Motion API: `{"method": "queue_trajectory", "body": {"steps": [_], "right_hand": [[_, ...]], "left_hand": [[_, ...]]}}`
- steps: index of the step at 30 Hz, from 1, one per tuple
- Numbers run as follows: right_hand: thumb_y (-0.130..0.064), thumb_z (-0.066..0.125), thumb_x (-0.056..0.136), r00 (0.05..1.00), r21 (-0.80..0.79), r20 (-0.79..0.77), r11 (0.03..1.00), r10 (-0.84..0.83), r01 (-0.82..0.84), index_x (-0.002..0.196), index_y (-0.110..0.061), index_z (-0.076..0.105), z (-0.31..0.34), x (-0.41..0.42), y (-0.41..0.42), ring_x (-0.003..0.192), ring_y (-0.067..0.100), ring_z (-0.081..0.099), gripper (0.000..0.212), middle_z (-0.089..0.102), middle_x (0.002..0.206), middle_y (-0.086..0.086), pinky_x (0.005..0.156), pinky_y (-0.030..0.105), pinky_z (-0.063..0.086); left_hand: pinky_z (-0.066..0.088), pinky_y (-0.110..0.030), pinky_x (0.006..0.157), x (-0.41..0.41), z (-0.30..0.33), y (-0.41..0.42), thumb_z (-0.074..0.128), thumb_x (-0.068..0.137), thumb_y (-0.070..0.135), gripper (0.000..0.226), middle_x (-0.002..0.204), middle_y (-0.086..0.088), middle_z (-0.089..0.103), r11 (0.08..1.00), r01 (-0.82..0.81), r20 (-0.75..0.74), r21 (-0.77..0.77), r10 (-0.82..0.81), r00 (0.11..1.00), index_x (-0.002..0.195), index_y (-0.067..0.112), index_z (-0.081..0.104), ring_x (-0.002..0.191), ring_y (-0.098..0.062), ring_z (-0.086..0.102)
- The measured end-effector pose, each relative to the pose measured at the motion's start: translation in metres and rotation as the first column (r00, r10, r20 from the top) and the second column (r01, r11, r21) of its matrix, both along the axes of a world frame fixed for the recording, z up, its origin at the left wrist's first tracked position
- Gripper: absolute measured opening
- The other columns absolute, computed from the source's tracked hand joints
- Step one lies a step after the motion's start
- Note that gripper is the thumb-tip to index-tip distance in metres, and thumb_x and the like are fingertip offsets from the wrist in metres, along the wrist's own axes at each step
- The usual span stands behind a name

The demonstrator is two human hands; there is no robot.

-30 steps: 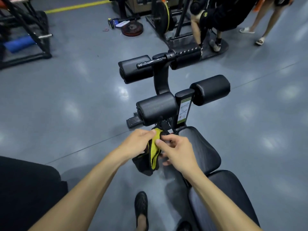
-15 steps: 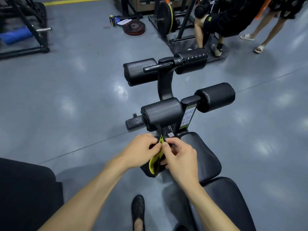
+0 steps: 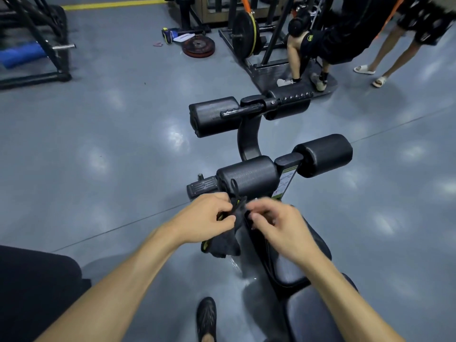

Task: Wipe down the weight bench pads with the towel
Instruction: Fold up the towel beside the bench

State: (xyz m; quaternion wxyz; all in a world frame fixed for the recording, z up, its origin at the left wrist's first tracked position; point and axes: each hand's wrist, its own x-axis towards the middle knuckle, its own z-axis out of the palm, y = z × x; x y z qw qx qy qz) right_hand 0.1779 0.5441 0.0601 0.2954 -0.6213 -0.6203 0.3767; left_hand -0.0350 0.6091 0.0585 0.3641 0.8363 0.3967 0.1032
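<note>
Both hands meet above the front end of the weight bench, over the edge of its seat pad (image 3: 293,267). The left hand (image 3: 202,222) has its fingers curled round a dark grey towel (image 3: 228,243) with a yellow-green trim, gripping it near the top so that the rest of the cloth hangs down beside the left edge of the seat pad, with the grey floor (image 3: 111,149) beneath it. The right hand (image 3: 278,228) is just beside the towel with its fingers bent toward the cloth; it is blurred, so I cannot tell whether it pinches the fabric or only touches it. A thin dark loop (image 3: 234,187) rises from the top of the towel in front of the near left roller pad (image 3: 249,175). The near right roller pad (image 3: 325,154) sits on the other side of the bench post, and two more roller pads (image 3: 214,116) stand farther out on the curved upright. A black shoe (image 3: 206,317) rests on the floor beside the bench at the bottom edge. In the background, weight plates (image 3: 198,46) lie on the floor near a rack, and other people stand at the far right.
</note>
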Motion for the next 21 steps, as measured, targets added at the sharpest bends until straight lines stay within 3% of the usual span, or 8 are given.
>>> {"method": "queue_trajectory", "body": {"steps": [2,4,6,8,12,14,17,21], "right_hand": [[-0.023,0.075,0.091,0.988,0.066,0.084,0.988,0.132,-0.138,0.136,-0.032,0.06,0.014,0.009,0.02,0.12,0.004,0.058,0.048,0.058,0.129,-0.017,0.102,0.026,0.047],[-0.028,0.076,0.093,0.949,-0.006,0.018,0.949,0.315,-0.315,0.137,-0.029,0.059,0.027,0.009,0.039,0.128,0.005,0.055,0.047,0.06,0.134,-0.017,0.106,0.021,0.042],[-0.025,0.077,0.092,0.929,-0.031,-0.07,0.93,0.364,-0.366,0.11,-0.023,0.07,0.036,0.006,0.051,0.099,0.005,0.067,0.019,0.072,0.105,-0.014,0.089,0.027,0.051],[-0.022,0.08,0.09,0.944,-0.005,-0.149,0.954,0.296,-0.3,0.089,-0.018,0.068,0.042,0.005,0.054,0.072,0.006,0.06,0.012,0.067,0.079,-0.012,0.071,0.028,0.048],[-0.022,0.08,0.088,0.949,0.099,-0.144,0.958,0.28,-0.268,0.082,-0.018,0.063,0.051,0.005,0.048,0.067,0.012,0.052,0.019,0.058,0.073,-0.011,0.066,0.029,0.043],[-0.026,0.08,0.089,0.93,0.157,-0.033,0.921,0.367,-0.358,0.083,-0.023,0.064,0.063,-0.005,0.046,0.07,0.008,0.056,0.018,0.06,0.077,-0.017,0.068,0.025,0.043],[-0.037,0.075,0.089,0.86,0.246,0.212,0.826,0.465,-0.507,0.091,-0.033,0.062,0.078,-0.027,0.044,0.076,0.001,0.055,0.014,0.056,0.084,-0.026,0.068,0.022,0.044],[-0.033,0.08,0.085,0.889,0.383,0.422,0.853,0.18,-0.355,0.093,-0.028,0.065,0.092,-0.036,0.055,0.077,0.008,0.051,0.018,0.051,0.085,-0.022,0.069,0.029,0.041]], "left_hand": [[0.037,-0.024,0.062,-0.003,0.01,0.006,0.06,0.091,0.026,0.036,0.078,0.003,0.049,0.997,0.071,-0.022,0.037,-0.07,0.997,0.061,0.01,0.046,0.069,-0.01,0.047],[0.042,-0.029,0.066,-0.005,0.022,0.011,0.061,0.089,0.026,0.03,0.084,0.001,0.055,0.991,0.125,-0.028,0.046,-0.124,0.992,0.064,0.011,0.052,0.073,-0.012,0.051],[0.044,-0.032,0.068,-0.009,0.034,0.016,0.062,0.089,0.026,0.028,0.085,0.002,0.055,0.988,0.153,-0.002,0.029,-0.153,0.988,0.066,0.012,0.055,0.075,-0.015,0.052],[0.044,-0.028,0.07,-0.016,0.042,0.022,0.064,0.093,0.031,0.03,0.087,0.001,0.056,0.989,0.141,0.057,-0.046,-0.138,0.989,0.072,0.011,0.061,0.076,-0.013,0.054],[0.048,-0.031,0.082,-0.034,0.056,0.035,0.057,0.096,0.04,0.029,0.097,0.007,0.061,0.934,0.031,0.22,-0.357,0.052,0.974,0.094,0.019,0.077,0.083,-0.012,0.059],[0.052,-0.039,0.086,-0.037,0.061,0.042,0.063,0.098,0.025,0.016,0.1,0.009,0.064,0.944,0.036,0.238,-0.327,0.045,0.97,0.1,0.028,0.078,0.092,-0.025,0.062],[0.05,-0.024,0.076,-0.034,0.072,0.051,0.066,0.093,0.006,0.024,0.105,0.003,0.072,0.945,0.086,0.316,-0.315,0.019,0.949,0.106,0.024,0.074,0.095,-0.021,0.065],[0.053,-0.043,0.083,-0.028,0.091,0.063,0.067,0.085,0.009,0.032,0.107,-0.007,0.069,0.935,0.114,0.384,-0.336,0.026,0.923,0.113,0.026,0.065,0.099,-0.034,0.062]]}}
